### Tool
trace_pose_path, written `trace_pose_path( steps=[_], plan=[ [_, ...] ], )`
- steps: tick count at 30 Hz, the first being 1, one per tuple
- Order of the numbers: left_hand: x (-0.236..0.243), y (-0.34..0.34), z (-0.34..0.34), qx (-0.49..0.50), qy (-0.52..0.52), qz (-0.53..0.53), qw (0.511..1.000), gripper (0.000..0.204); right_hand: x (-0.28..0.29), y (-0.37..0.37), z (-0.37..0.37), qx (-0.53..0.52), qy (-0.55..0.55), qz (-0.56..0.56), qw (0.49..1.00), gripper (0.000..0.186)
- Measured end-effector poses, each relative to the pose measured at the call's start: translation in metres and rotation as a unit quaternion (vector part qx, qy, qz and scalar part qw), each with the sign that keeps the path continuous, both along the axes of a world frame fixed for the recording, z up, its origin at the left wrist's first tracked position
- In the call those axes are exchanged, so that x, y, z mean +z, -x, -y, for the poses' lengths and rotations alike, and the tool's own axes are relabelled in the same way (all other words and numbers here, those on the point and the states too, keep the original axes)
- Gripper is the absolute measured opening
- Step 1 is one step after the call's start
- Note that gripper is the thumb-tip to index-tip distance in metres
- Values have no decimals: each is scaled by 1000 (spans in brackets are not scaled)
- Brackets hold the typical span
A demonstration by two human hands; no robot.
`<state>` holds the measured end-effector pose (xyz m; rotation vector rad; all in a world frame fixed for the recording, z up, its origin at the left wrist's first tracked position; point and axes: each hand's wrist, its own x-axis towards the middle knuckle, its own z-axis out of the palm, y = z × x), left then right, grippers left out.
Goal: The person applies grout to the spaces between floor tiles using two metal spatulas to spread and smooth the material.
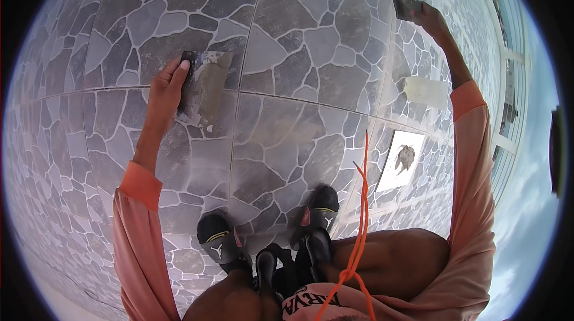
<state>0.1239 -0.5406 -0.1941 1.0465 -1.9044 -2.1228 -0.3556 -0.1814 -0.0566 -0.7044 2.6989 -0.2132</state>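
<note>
Orange drawstring: the cord (pixel 363 213) hangs loose on the near side of the white square (pixel 390 178), apparently only because the person is bending forward.
Feet: the left foot (pixel 216 231) and right foot (pixel 323 202), in dark sandals, stand apart on the floor (pixel 278 168) to the left of the white square, a spread that probably steadies the low posture.
White square: it lies flat on the patterned floor, a dark grey patch (pixel 405 158) near its middle; what the patch is, I cannot tell.
Pale sheet: this rectangular piece (pixel 427 91) rests just beyond the white square, seemingly within easy reach.
Left hand: well to the left of the white square, this hand (pixel 166 89) is clamped on the edge of a dark flat plate (pixel 190 96), thumb on top, other fingers mostly hidden; the edge grip seems meant to leave the face free for the grey paste (pixel 214 84) spread there.
Right hand: stretched out beyond the white square, this hand (pixel 427 17) is closed around one end of a dark flat blade (pixel 405 6), presumably so the other end sticks out clear; whether it touches the floor, I cannot tell.
Railing: pale bars (pixel 513 81) run to the right of the white square, farthest off.
</note>
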Motion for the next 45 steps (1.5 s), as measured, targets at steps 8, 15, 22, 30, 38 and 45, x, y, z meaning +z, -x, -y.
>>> trace_pose_path(
  steps=[8,15,22,30,38,45],
  plan=[
    [0,4,-4,13,36,41,998,37,-19,61,8,139,-119,-151,971,40],
    [-4,4,-3,3,39,48,998,36,-47,66,14,158,-101,-144,972,37],
    [-9,5,-2,1,61,54,997,35,-73,72,4,196,-76,-193,958,30],
    [-10,4,-1,17,46,64,997,35,-110,39,-1,217,-96,-256,937,34],
    [-2,9,-7,14,77,53,996,34,-68,70,12,182,-102,-188,960,38],
    [3,7,-6,1,64,53,996,34,-102,27,31,250,-84,-207,942,35]
  ],
)
